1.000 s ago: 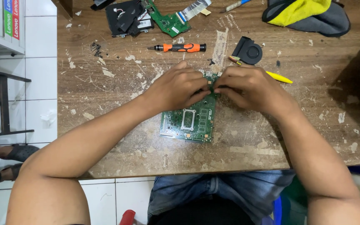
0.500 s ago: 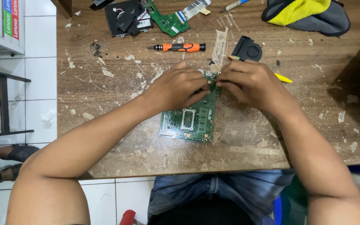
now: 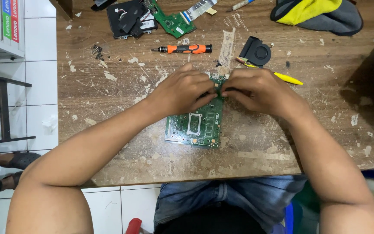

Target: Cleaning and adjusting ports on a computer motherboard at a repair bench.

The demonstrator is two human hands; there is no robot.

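Since a moment ago little has shifted: both hands have stayed bunched over the far end of the green rectangular circuit board [image 3: 195,125], the right one having edged only slightly nearer the left. The left hand [image 3: 182,90] lies curled on the board's upper left part, fingers bent down onto it. The right hand [image 3: 256,89] meets it from the other side, fingertips pressed together at the board's top edge; it seems to be pinching some small part there, though the fingers hide it and I cannot tell what. The board lies flat on the scarred wooden tabletop [image 3: 109,99], its near end bare. Beyond the hands lie an orange-and-black screwdriver [image 3: 185,49], a black round cooling fan [image 3: 256,51] and a yellow pen-like tool [image 3: 284,78], just beside the right hand.
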